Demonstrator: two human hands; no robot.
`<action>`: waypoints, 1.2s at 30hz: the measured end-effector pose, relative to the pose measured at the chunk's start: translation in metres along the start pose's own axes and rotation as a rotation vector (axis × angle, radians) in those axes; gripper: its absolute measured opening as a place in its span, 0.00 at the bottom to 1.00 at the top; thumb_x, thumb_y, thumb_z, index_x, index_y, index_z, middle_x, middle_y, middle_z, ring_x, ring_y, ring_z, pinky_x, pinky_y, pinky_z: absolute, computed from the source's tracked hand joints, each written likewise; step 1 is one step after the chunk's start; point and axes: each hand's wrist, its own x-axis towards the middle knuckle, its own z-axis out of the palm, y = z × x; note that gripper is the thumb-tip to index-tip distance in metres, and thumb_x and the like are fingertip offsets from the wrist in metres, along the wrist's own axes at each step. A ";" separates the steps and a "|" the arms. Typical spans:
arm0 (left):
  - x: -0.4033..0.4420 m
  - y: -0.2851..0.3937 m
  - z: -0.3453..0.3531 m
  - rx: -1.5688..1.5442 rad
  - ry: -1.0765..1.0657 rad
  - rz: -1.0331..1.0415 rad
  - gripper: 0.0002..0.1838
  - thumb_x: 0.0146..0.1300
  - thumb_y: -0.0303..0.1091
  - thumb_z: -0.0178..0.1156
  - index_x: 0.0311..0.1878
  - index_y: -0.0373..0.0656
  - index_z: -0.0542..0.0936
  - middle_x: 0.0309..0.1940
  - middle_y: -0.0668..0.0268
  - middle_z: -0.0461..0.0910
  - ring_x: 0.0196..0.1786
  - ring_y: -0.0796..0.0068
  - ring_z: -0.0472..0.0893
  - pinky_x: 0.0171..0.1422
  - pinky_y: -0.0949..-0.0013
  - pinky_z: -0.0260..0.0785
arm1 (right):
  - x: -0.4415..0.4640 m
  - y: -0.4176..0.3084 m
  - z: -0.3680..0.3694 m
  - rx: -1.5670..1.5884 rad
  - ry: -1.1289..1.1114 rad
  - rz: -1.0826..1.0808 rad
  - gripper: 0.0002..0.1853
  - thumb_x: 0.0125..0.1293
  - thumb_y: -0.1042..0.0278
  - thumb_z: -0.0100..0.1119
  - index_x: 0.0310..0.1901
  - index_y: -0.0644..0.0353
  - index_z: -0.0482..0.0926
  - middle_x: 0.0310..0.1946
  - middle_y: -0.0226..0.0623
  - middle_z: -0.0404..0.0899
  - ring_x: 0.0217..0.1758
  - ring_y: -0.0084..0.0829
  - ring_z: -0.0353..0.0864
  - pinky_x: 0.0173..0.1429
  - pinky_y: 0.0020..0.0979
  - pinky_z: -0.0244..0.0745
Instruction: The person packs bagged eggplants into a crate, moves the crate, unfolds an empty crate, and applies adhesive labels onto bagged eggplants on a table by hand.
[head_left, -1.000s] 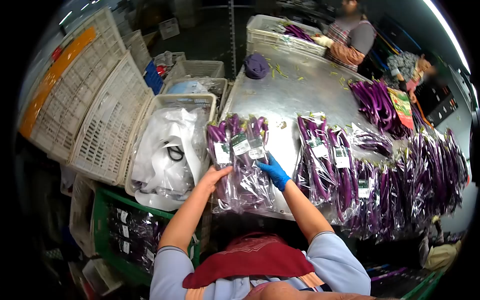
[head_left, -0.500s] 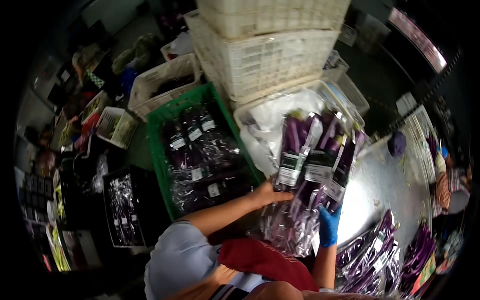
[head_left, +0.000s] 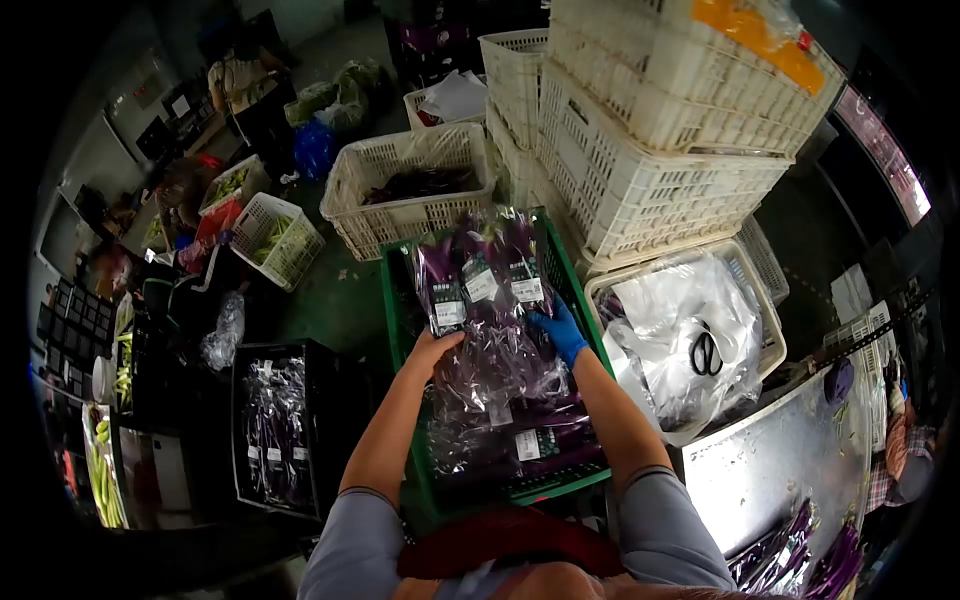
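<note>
1. The bare left hand (head_left: 436, 348) grips the left edge of the bagged eggplants (head_left: 487, 275), thumb lying on top of the clear wrap; the right hand (head_left: 562, 335), in a blue glove, holds the opposite edge; both hands are closed on the bags.
2. The bagged eggplants are over the green crate (head_left: 391, 310), white labels facing up, stem ends pointing away from the person; whether they touch the packs below cannot be told.
3. Other eggplant packs (head_left: 527, 444) lie in the near part of the green crate; one white label shows clearly there.
4. Just right of the green crate stands a white crate (head_left: 775, 330); it holds white plastic sheeting (head_left: 650, 300), with black-handled scissors (head_left: 706, 350) on top.
5. Behind that, white crates (head_left: 690, 200) are stacked high; to the left, a black crate (head_left: 318, 430) holds more wrapped eggplants (head_left: 275, 420).
6. At lower right is the metal table (head_left: 730, 450); purple eggplants (head_left: 780, 550) lie at its near end.
</note>
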 end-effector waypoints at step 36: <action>-0.064 -0.040 0.006 0.965 0.238 0.231 0.10 0.51 0.32 0.55 0.38 0.42 0.73 0.40 0.52 0.71 0.44 0.52 0.71 0.47 0.56 0.64 | -0.103 -0.039 -0.015 -0.965 -0.106 0.044 0.12 0.53 0.67 0.56 0.39 0.61 0.73 0.33 0.50 0.72 0.37 0.50 0.70 0.39 0.39 0.68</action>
